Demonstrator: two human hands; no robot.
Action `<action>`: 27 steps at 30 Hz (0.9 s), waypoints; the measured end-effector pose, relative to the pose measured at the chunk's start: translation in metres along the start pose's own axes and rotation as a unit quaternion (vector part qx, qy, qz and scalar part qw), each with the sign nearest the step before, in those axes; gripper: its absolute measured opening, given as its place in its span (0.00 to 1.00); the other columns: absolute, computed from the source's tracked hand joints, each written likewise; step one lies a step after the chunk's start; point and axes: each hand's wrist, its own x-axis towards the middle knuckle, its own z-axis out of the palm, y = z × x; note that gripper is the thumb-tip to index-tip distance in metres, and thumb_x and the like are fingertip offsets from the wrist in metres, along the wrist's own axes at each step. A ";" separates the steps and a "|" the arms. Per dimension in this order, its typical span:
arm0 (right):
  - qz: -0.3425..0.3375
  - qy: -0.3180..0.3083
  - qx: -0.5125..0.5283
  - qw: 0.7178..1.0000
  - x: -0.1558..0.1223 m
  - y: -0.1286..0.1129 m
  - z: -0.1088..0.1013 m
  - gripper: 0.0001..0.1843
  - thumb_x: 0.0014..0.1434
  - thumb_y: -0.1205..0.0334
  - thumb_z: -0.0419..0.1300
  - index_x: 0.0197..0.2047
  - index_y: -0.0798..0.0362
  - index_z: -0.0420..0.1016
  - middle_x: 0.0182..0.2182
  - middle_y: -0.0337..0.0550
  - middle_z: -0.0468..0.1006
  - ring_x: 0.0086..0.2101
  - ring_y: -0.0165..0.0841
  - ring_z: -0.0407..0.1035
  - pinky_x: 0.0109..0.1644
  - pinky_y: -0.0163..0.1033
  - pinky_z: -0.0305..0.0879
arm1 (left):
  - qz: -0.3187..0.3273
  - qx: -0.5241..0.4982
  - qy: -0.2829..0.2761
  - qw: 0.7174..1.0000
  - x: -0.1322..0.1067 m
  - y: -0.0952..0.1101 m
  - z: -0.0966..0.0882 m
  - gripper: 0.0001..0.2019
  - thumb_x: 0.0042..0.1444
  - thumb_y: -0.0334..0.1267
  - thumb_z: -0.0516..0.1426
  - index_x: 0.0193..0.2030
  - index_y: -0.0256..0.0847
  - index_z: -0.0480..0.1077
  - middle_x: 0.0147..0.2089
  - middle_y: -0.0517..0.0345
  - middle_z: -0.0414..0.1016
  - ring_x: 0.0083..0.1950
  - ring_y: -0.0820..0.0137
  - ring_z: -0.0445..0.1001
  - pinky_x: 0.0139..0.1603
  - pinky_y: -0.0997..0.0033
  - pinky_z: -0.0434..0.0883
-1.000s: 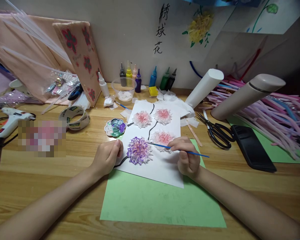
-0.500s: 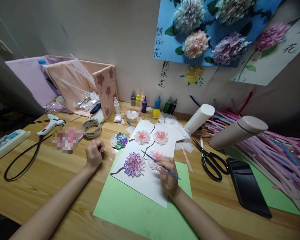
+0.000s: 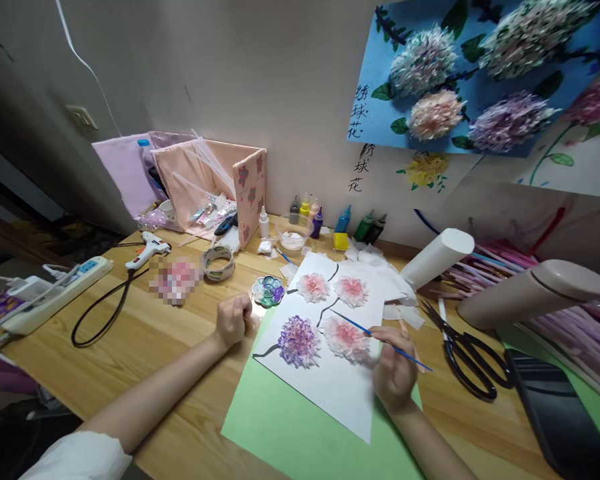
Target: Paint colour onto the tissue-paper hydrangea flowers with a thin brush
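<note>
My right hand (image 3: pixel 395 373) pinches a thin blue paintbrush (image 3: pixel 377 333) at the right edge of a white sheet (image 3: pixel 325 393). The brush crosses above the lower right pink-white paper flower (image 3: pixel 346 339), its tip pointing up and left beside a painted dark stem. A purple-tipped flower (image 3: pixel 299 341) sits at lower left on the sheet, and two pink flowers, one at left (image 3: pixel 313 287) and one at right (image 3: pixel 351 291), are above. My left hand (image 3: pixel 233 319) rests on the table as a closed fist, near the paint palette (image 3: pixel 268 291).
Green paper (image 3: pixel 265 427) lies under the sheet. Scissors (image 3: pixel 467 350), a dark phone (image 3: pixel 563 410) and a tumbler (image 3: pixel 535 293) are at right. Paint bottles (image 3: pixel 345 219) and a clear bowl (image 3: pixel 293 233) stand behind. Tape (image 3: pixel 219 263), a glue gun (image 3: pixel 149 250) and a power strip (image 3: pixel 60 293) are left.
The view has swung left, so things appear farther right. My right hand has drawn slightly right with the brush, uncovering more of the lower right flower. The left fist stays on the table.
</note>
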 end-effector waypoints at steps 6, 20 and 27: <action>0.028 0.084 0.032 0.996 0.037 -0.025 0.013 0.10 0.65 0.61 0.51 0.35 0.47 0.72 0.25 0.42 0.75 0.29 0.41 0.71 0.35 0.49 0.64 | 0.022 -0.087 -0.119 0.989 0.002 -0.002 -0.002 0.33 0.66 0.58 0.33 0.15 0.43 0.55 0.14 0.59 0.59 0.18 0.72 0.57 0.24 0.69 0.59; -0.028 -0.331 -0.074 0.940 0.115 -0.069 0.123 0.10 0.68 0.63 0.50 0.40 0.51 0.72 0.34 0.45 0.78 0.37 0.37 0.72 0.41 0.43 0.68 | -0.074 -0.197 -0.150 0.966 0.008 -0.002 -0.003 0.32 0.68 0.56 0.35 0.17 0.42 0.56 0.16 0.60 0.59 0.20 0.72 0.57 0.27 0.69 0.60; -0.029 -0.373 -0.051 0.926 0.112 -0.062 0.133 0.09 0.68 0.63 0.49 0.40 0.51 0.70 0.35 0.44 0.78 0.38 0.36 0.71 0.43 0.42 0.67 | -0.040 -0.180 -0.165 0.969 0.005 -0.003 -0.001 0.32 0.69 0.55 0.34 0.17 0.42 0.57 0.17 0.60 0.61 0.21 0.72 0.59 0.29 0.70 0.61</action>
